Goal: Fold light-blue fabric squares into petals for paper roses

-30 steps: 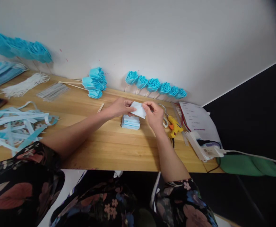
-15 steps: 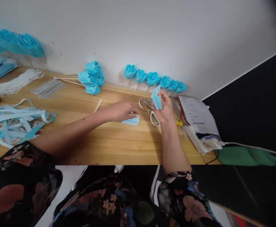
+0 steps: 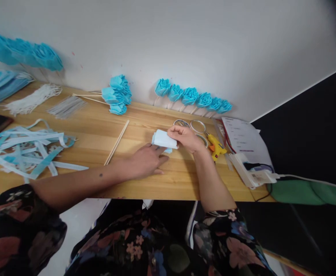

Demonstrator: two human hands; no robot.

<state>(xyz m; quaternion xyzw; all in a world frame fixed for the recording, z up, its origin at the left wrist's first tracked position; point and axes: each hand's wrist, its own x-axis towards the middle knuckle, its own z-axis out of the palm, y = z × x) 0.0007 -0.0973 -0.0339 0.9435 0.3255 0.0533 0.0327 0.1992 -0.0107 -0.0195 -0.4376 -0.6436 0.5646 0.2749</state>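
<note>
My right hand (image 3: 186, 138) pinches the right edge of a pale blue folded fabric piece (image 3: 162, 138). That piece lies over a small stack of similar light blue pieces (image 3: 168, 150), mostly covered by it. From the lower left, my left hand (image 3: 147, 162) reaches in with its fingers stretched out and its thumb apart. Its fingertips touch the lower edge of the pieces; whether they press on the stack I cannot tell. Scissors (image 3: 181, 123) lie just behind my right hand, partly hidden by it.
A yellow glue gun (image 3: 216, 147) lies right of my right hand, by a white power strip (image 3: 250, 172). Thin wooden sticks (image 3: 116, 142) and cut blue strips (image 3: 30, 147) lie to the left. Blue fabric flowers (image 3: 190, 96) on sticks lean against the wall.
My right hand has come down and left with the blue piece, bringing it over the stack. My left hand has drawn back toward the table's front edge, its fingers now stretched out.
</note>
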